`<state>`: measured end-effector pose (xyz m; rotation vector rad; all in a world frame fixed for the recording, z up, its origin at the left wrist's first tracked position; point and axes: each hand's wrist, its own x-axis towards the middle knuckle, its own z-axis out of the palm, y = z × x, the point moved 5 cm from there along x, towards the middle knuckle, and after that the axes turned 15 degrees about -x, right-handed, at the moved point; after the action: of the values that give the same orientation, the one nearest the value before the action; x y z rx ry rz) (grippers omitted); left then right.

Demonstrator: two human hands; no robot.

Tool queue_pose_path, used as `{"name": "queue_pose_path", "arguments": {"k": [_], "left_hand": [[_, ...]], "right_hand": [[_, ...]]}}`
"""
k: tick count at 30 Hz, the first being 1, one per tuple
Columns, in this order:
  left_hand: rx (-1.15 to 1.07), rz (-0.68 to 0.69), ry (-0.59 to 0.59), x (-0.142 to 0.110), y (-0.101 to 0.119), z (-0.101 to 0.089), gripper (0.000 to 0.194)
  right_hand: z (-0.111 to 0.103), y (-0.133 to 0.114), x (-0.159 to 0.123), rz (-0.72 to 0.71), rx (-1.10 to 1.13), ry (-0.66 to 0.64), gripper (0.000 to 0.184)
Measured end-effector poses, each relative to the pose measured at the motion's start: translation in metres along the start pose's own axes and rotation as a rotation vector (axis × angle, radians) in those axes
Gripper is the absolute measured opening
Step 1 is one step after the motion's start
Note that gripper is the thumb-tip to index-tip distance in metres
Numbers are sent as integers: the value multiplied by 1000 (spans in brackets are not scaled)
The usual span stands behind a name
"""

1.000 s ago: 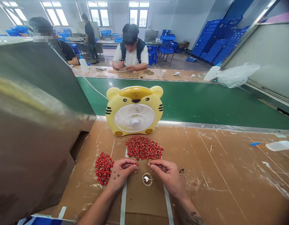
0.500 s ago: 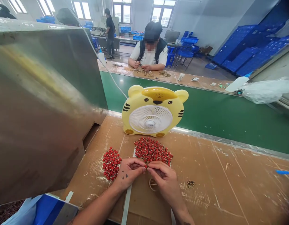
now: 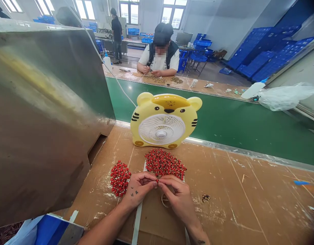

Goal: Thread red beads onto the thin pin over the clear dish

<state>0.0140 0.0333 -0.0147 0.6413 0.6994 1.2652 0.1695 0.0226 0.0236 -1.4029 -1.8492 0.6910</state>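
Between the fingertips of both hands is a small red piece (image 3: 157, 181), too small to make out in detail. My left hand (image 3: 139, 188) pinches it from the left, thumb and forefinger closed. From the other side my right hand (image 3: 176, 192) pinches at the same piece. Just beyond the fingers lies a large pile of small red and gold pieces (image 3: 165, 163). A smaller pile of similar red pieces (image 3: 120, 178) sits left of my left hand. Under my right hand a pale ring (image 3: 165, 200) is partly hidden.
A yellow tiger-faced fan (image 3: 136, 127) stands behind the large pile. A big metal housing (image 3: 50, 119) blocks the left side. Some dark and gold bits (image 3: 205, 197) lie right of my right hand. Across the green divider (image 3: 236, 126) a person (image 3: 159, 54) works at another bench.
The whole view has shifted slightly, with the scene moving a little to the left. Both hands stay together at the small red piece, their grip nearly the same.
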Motion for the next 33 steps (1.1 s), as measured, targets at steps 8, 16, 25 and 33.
{"name": "queue_pose_path", "arguments": {"k": [8, 16, 25, 33], "left_hand": [[33, -30, 30, -3, 1, 0, 17], [45, 32, 19, -5, 7, -1, 13], [187, -24, -11, -3, 7, 5, 31], [1212, 260, -8, -5, 87, -27, 22]], "right_hand": [[-1, -3, -1, 33, 29, -32, 13], [2, -18, 5, 15, 62, -44, 15], [-9, -10, 10, -32, -87, -16, 16], [-22, 12, 57, -119, -349, 108, 15]]}}
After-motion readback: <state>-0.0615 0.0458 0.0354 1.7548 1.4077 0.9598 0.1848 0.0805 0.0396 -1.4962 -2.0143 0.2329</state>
